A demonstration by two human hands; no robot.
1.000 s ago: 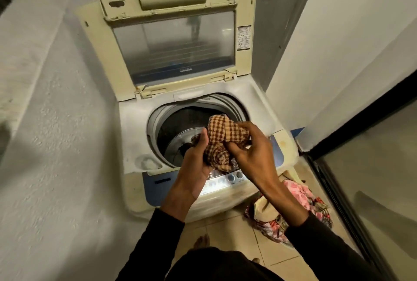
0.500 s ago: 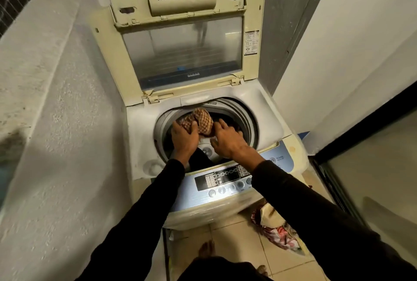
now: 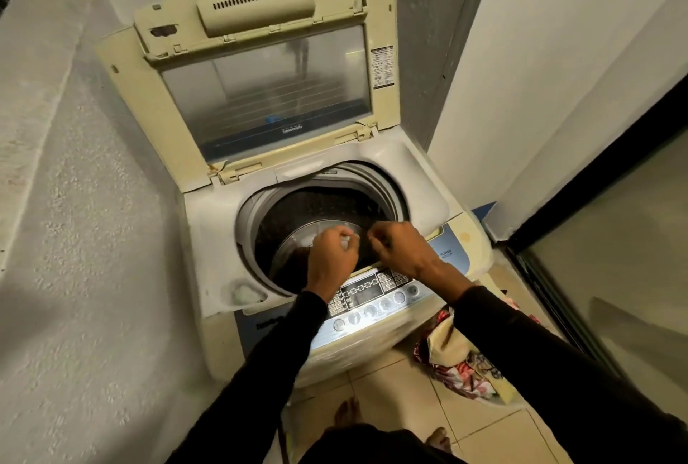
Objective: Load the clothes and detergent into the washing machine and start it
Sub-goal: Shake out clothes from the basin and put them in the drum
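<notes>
Cramped laundry nook, top-loader washing machine (image 3: 391, 165) sitting lid-up for loading. Left hand (image 3: 332, 256) and right hand (image 3: 400, 249) hovering over drum (image 3: 316, 218), fingers curling, holding nothing visible. Remaining clothes (image 3: 459, 363) waiting on floor tiles (image 3: 391, 396).

One head-worn wide-angle view looks steeply down, close above the open washing machine (image 3: 335, 225) and tiled floor (image 3: 402, 389).

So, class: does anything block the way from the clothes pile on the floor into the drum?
Nothing visible does. The lid stands raised, the drum mouth is open, and the pile lies beside the machine; only both hands hover there.
</notes>
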